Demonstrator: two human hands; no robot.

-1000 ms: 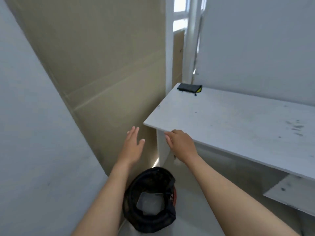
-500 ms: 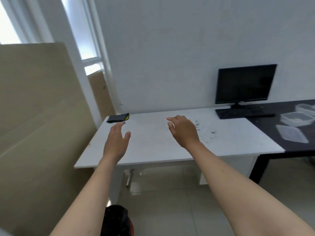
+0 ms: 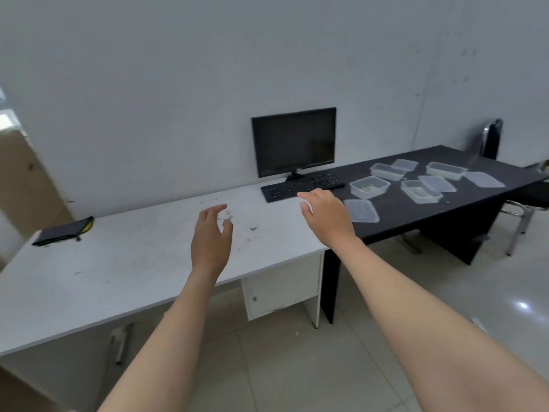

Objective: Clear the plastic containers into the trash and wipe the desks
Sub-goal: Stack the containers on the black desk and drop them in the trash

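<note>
Two hands up in front of you, both with nothing in the grip. Your left hand [image 3: 211, 239] hangs over the white worktop [image 3: 124, 269], fingers loosely spread and slightly bent, released. Your right hand [image 3: 325, 217] is palm-down above the seam where the white worktop meets the black worktop [image 3: 445, 200], fingers relaxed, also released. Whether either hand touches the surface, can't tell.

Just beyond your right fingertips: black keyboard [image 3: 303, 187], straddling the seam, with the dark monitor [image 3: 294, 142] behind it against the wall.

Task items are all on the black worktop, right of your right hand. Nearest is a clear flat lid [image 3: 361, 211], just beside your right hand. Behind it, an open clear container [image 3: 370, 187] with some residue inside. Further right, another open container [image 3: 420, 191] with a lid [image 3: 436, 183] leaning against it. At the back: two more containers [image 3: 387, 171] [image 3: 445, 170], another one or a lid [image 3: 404, 165] behind them, and a flat lid [image 3: 484, 179] at the far right.

White worktop has dark specks and crumbs [image 3: 252, 228] near your left hand. Black pouch with yellow edge [image 3: 64, 231] sits at its far-left back corner. Chair [image 3: 523, 200] at the black worktop's right end.
</note>
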